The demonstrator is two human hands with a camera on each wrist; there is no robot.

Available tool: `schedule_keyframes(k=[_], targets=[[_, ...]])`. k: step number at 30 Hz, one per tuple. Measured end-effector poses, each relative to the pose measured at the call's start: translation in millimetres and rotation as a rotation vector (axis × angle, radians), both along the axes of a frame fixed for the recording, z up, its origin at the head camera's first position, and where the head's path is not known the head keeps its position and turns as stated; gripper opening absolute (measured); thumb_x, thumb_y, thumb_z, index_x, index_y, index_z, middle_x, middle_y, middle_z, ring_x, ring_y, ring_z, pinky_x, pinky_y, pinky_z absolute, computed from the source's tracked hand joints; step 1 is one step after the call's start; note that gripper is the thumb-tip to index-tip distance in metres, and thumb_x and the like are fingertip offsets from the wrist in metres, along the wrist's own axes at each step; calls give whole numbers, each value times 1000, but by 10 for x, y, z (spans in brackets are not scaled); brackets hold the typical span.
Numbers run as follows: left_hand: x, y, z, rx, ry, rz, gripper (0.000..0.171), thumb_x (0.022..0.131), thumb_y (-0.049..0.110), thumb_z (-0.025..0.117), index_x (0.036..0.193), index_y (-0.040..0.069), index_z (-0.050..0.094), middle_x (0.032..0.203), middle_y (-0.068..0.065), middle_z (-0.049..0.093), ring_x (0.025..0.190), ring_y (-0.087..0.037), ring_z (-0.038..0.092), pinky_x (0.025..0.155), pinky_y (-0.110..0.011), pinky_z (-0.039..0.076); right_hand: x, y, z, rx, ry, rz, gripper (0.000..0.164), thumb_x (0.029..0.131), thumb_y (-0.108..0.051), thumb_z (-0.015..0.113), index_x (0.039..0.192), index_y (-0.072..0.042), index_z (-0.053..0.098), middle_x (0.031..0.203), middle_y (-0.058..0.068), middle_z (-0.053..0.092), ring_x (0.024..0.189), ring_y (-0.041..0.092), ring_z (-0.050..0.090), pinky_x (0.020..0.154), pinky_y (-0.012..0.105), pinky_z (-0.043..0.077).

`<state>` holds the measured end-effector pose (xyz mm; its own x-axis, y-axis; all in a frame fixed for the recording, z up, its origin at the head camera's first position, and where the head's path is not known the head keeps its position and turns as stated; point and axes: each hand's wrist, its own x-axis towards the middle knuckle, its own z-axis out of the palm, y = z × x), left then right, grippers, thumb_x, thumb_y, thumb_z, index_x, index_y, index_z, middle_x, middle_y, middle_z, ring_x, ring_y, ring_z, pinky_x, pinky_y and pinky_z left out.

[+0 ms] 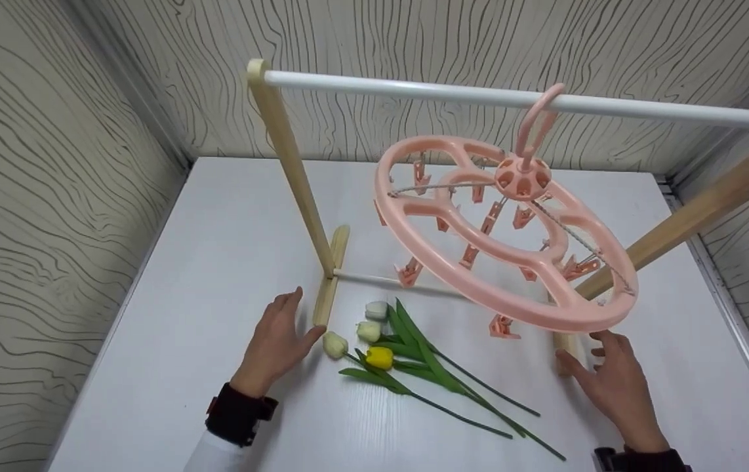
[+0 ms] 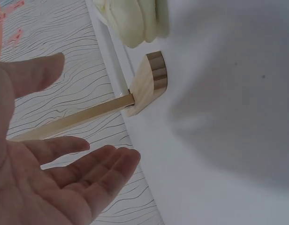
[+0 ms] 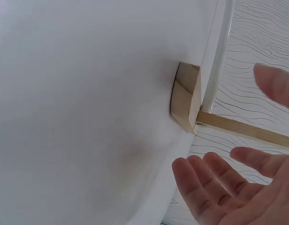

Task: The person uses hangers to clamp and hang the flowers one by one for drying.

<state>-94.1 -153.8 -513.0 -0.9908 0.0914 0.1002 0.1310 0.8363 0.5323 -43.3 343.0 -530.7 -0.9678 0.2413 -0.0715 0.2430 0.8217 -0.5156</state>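
A garment rack stands on the table, with wooden posts (image 1: 290, 164) and a white top bar (image 1: 401, 87). From that bar a pink round clip hanger (image 1: 523, 178) hangs by its hook, tilted, with small pegs below. My left hand (image 1: 275, 347) is beside the left wooden foot (image 1: 325, 303), thumb and fingers spread apart, holding nothing. On the other side my right hand (image 1: 618, 387) is spread near the right wooden foot (image 1: 568, 357), below the hanger's rim. Both wrist views show a gap between fingers and foot. Between the hands lie tulips, including a yellow tulip (image 1: 380, 358) and a white tulip (image 1: 335, 345).
A thin white lower rod (image 1: 368, 278) joins the rack's feet. The white table (image 1: 217, 229) backs onto a wood-grain patterned wall (image 1: 361, 33). The right post (image 1: 709, 210) slants toward the upper right. Tulip stems (image 1: 479, 423) point toward the front right.
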Motion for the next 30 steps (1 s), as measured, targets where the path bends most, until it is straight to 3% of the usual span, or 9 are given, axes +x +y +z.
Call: schedule_keyframes(k=[7,12,16,21,26,30], targets=[[-216,53,-137,16,-9,19,58,82,24,75,128,-8,56,114,-25,63,104,-36,62,88,-46,55,-115,1,-31,-88,-111,-66,78,81,-52,71,139,-8,44,129,25,49,104,37,57,63,31,52],[-320,92,-234,41,-17,36,49,82,23,73,119,-8,61,96,-19,65,89,-30,63,77,-42,55,-165,-32,-73,-96,-31,-66,65,83,-44,72,128,-2,52,119,24,58,88,28,63,56,24,50],[-378,114,-262,72,-87,44,39,82,24,73,106,-6,64,83,-12,61,73,-21,55,61,-31,47,-206,-61,-101,-83,23,-45,55,81,-34,76,119,2,58,109,23,62,76,22,64,52,22,50],[-446,139,-295,105,-137,37,26,79,21,75,87,-1,64,75,-8,56,66,-17,47,56,-24,37,-248,-64,-91,-99,-47,-52,52,82,-33,75,116,3,59,106,23,64,75,21,63,53,25,50],[-509,160,-330,127,-123,25,29,73,16,76,91,-3,66,77,-11,61,68,-18,51,59,-26,41,-247,-50,-96,-113,-41,-49,57,85,-26,72,130,-2,48,115,23,63,88,28,63,58,26,48],[-532,161,-346,120,-123,28,30,70,14,77,93,-3,66,79,-12,66,69,-19,56,60,-28,46,-233,-57,-117,-103,14,-36,52,84,-19,72,129,-5,49,114,22,65,93,31,65,61,26,47]])
